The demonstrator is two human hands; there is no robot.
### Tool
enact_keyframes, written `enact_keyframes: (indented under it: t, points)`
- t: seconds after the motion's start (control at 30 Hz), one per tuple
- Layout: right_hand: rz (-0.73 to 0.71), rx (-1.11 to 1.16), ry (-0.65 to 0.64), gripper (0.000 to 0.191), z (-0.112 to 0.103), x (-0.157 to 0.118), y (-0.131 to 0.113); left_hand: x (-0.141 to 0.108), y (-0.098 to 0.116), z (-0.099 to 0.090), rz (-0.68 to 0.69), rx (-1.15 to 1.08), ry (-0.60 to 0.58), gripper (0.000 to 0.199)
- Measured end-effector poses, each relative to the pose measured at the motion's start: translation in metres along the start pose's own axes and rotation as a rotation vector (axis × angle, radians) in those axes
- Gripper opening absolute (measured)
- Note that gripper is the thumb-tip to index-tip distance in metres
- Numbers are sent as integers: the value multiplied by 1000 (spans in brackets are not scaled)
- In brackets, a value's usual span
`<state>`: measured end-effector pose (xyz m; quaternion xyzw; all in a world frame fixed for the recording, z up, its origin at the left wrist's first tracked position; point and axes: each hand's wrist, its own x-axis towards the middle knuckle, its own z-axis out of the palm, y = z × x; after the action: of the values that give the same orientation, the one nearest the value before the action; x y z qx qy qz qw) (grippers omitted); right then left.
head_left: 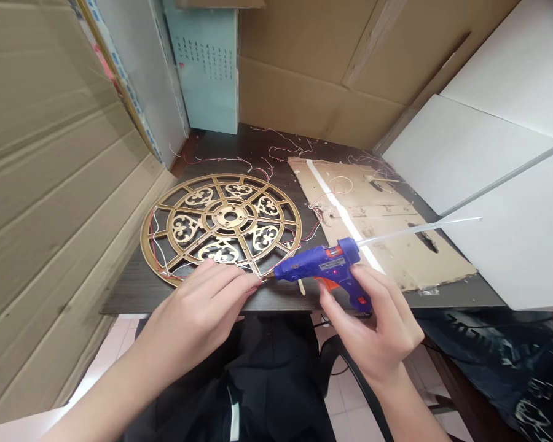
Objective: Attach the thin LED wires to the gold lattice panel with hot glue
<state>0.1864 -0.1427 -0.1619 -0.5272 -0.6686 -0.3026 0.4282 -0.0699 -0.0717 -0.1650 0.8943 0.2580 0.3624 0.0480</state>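
Note:
My right hand point(378, 313) is wrapped round the handle of a blue glue gun point(299, 263), its thumb by the orange trigger point(326, 283). A long clear glue stick point(419, 229) juts out of the gun's back end, and a small red light glows on its side. The nozzle points left and meets the near rim of a round gold openwork wheel point(230, 216), right beside my left fingertips. My left hand point(216, 298) lies over that rim, fingers pressed together on thin red and white wire point(253, 270). The fingertips partly hide the wire there.
A cardboard sheet point(373, 209) with a white strip lies on the dark table point(133, 291), right of the wheel. Loose thin wires point(286, 150) trail across the back. Cardboard walls point(304, 86) and white boxes point(442, 150) stand around. Another person's clothed leg point(502, 362) shows at lower right.

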Motion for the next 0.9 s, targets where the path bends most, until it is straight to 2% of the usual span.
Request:
enact_keyframes:
  t: [0.6, 0.9]
  points:
    - [20, 7, -7, 39, -3, 3, 5, 0, -1, -4, 19, -59, -25, 26]
    - [83, 111, -102, 32, -8, 8, 6, -2, -1, -10, -5, -196, -77, 19]
